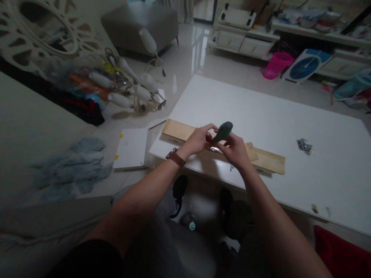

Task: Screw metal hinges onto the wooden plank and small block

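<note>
A screwdriver [223, 132] with a green handle and dark end stands tilted between my hands, its shank hidden. My right hand [235, 148] is closed around the handle's lower part. Beside it, my left hand [199, 139] has its fingers curled in by the screwdriver; what they pinch is hidden. Below the fingers shows a small shiny metal part [213, 149]. Under both hands a long light-wood board [268, 160] lies along the near edge of the white table [261, 110]. A short wood piece [251, 151] rests across it, right of my right hand.
Small metal hardware [304, 146] lies to the right on the table, and a screw [231, 167] stands near its front edge. A white panel [130, 148] and a chandelier [136, 90] are on the floor at left. A bottle [189, 221] sits between my feet.
</note>
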Demonstrator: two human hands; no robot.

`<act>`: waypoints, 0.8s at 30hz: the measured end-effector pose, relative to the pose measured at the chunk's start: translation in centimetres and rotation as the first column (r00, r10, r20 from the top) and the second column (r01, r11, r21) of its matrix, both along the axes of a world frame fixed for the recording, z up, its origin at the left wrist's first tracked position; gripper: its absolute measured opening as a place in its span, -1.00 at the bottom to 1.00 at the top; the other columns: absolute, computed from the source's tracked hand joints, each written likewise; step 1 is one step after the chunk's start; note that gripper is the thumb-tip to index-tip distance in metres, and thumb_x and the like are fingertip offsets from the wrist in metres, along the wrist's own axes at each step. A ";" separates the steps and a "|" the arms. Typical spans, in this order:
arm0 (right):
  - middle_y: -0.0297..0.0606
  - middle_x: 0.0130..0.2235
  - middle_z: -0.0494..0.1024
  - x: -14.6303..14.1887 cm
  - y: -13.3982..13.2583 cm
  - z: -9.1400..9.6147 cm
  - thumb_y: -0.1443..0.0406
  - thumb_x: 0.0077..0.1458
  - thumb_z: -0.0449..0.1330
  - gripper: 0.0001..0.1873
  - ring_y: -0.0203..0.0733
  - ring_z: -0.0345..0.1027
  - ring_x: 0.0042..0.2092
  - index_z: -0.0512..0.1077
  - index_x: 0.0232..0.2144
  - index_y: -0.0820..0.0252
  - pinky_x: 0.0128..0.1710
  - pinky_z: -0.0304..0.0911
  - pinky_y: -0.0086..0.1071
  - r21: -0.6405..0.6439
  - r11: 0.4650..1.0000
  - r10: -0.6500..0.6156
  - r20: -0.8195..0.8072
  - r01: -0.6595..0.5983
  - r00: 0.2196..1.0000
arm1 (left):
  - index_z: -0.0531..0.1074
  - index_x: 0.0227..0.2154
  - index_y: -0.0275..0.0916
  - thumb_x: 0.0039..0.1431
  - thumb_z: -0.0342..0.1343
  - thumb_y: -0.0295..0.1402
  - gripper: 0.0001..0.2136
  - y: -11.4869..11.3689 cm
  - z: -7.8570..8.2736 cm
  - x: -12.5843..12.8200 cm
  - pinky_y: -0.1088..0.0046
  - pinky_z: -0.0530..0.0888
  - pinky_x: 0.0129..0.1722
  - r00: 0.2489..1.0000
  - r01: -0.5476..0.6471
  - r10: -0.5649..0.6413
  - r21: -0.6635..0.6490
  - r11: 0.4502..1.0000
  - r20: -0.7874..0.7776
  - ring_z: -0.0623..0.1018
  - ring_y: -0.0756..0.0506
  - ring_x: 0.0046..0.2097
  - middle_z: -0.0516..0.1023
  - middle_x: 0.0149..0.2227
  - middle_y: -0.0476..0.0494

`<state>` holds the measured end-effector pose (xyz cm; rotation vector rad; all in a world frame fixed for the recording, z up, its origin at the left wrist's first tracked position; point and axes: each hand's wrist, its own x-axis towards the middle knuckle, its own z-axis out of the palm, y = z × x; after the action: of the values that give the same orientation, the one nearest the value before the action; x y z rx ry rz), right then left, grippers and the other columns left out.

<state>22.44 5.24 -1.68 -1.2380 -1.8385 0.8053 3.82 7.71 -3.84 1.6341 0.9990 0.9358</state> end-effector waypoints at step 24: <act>-0.30 -0.34 0.65 -0.8 -0.3 -0.8 0.21 0.07 0.36 -0.86 -0.22 0.34 -0.45 0.58 -0.28 0.07 -0.42 0.27 -0.32 0.066 0.989 -0.134 0.029 0.131 0.991 | 0.47 -0.15 -0.19 0.09 0.31 -0.52 -0.72 0.2 -0.7 0.1 0.52 0.39 -0.39 0.999 0.031 -0.031 0.025 0.999 -0.024 0.52 0.01 -0.41 0.53 -0.47 0.09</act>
<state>21.65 4.92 -2.50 -1.3241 -1.7735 0.6515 3.91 7.91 -4.52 1.6812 0.9785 0.9138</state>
